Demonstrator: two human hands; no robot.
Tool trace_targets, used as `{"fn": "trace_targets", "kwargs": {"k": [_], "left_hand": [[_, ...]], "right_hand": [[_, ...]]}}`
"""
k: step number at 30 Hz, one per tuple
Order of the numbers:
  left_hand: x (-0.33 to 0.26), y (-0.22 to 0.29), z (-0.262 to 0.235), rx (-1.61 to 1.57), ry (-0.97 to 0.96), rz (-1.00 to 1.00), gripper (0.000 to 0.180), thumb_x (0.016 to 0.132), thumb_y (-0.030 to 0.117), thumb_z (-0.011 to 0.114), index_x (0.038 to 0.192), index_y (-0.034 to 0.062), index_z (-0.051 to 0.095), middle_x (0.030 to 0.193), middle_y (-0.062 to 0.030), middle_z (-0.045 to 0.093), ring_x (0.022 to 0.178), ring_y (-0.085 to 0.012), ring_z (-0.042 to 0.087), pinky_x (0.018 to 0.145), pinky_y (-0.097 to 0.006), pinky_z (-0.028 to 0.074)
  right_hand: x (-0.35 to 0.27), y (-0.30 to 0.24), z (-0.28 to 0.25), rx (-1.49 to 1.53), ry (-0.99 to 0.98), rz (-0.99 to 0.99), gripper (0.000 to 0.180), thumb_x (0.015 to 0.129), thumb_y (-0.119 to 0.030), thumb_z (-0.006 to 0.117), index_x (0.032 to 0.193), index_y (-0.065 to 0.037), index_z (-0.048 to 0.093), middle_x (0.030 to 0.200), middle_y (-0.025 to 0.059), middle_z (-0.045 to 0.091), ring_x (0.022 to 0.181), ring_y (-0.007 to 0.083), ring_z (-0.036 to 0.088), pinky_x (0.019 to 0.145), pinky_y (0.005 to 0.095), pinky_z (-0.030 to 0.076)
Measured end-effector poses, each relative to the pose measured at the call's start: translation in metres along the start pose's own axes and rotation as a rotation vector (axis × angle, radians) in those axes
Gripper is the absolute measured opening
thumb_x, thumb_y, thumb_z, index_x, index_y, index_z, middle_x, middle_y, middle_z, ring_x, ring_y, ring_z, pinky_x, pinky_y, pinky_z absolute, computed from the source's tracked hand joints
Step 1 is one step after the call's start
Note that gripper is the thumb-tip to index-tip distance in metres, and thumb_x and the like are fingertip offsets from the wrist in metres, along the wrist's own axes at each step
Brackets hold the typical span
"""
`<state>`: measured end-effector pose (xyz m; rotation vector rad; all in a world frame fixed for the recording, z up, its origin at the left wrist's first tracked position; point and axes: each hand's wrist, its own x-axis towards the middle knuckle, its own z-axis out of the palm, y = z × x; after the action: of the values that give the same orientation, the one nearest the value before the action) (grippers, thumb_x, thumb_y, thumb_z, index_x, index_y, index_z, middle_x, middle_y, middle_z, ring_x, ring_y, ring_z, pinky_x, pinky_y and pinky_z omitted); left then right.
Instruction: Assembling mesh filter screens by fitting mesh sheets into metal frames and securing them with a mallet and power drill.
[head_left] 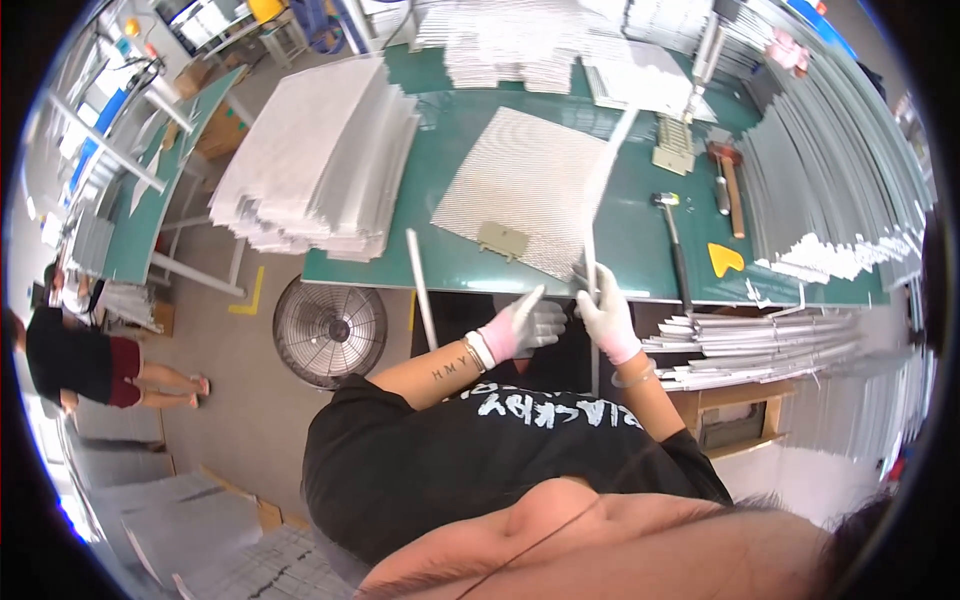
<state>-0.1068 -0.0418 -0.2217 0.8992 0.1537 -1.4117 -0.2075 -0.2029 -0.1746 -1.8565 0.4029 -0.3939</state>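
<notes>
My right hand (608,322), in a white glove, is closed around the near end of a long white strip (597,205). The strip slants up and away along the right edge of a ribbed, silvery panel (525,175) lying on the green table. Beside it, my left hand (528,324), gloved in white and pink, hovers just off the table's front edge with its fingers apart and nothing visible in it. A small olive-green block (502,240) rests on the panel's near part. To the left, another white strip (421,288) sticks out past the table's front edge.
A tall stack of white sheets (310,160) stands left on the table (460,110). Toward the right lie a hammer (675,245), a wooden-handled mallet (732,185), a yellow scraper (725,260) and a beige block (673,146). A floor fan (330,330) stands below; another person (85,355) is far left.
</notes>
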Motion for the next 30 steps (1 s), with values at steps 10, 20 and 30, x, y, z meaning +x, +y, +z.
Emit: {"fn": "trace_targets", "kwargs": {"k": [10, 20, 30], "left_hand": [[-0.004, -0.022, 0.004, 0.070, -0.118, 0.463, 0.038, 0.103, 0.032, 0.047, 0.130, 0.0060, 0.051, 0.126, -0.0096, 0.058, 0.116, -0.0225, 0.057, 0.098, -0.045, 0.048], [0.082, 0.059, 0.045, -0.407, -0.263, 0.556, 0.024, 0.098, 0.018, 0.057, 0.116, 0.0022, 0.054, 0.112, -0.0148, 0.059, 0.107, -0.0275, 0.058, 0.096, -0.041, 0.049], [0.091, 0.073, 0.063, -0.371, -0.162, 0.600, 0.016, 0.095, 0.011, 0.059, 0.108, 0.0018, 0.057, 0.110, -0.0128, 0.059, 0.102, -0.0259, 0.057, 0.094, -0.041, 0.048]], "right_hand": [[-0.025, -0.012, 0.007, 0.106, -0.100, 0.127, 0.051, 0.092, -0.006, 0.049, 0.142, -0.001, 0.036, 0.079, 0.0094, 0.066, 0.061, 0.0178, 0.063, 0.058, 0.0308, 0.051], [-0.030, 0.031, 0.012, 0.898, -0.035, 0.227, 0.055, 0.102, -0.010, 0.042, 0.154, -0.013, 0.023, 0.079, 0.0054, 0.054, 0.048, 0.0060, 0.036, 0.046, 0.0204, 0.034], [-0.036, 0.023, 0.002, 0.838, -0.043, 0.267, 0.056, 0.102, -0.009, 0.042, 0.154, -0.010, 0.022, 0.076, 0.0048, 0.055, 0.047, 0.0059, 0.038, 0.046, 0.0206, 0.035]]}}
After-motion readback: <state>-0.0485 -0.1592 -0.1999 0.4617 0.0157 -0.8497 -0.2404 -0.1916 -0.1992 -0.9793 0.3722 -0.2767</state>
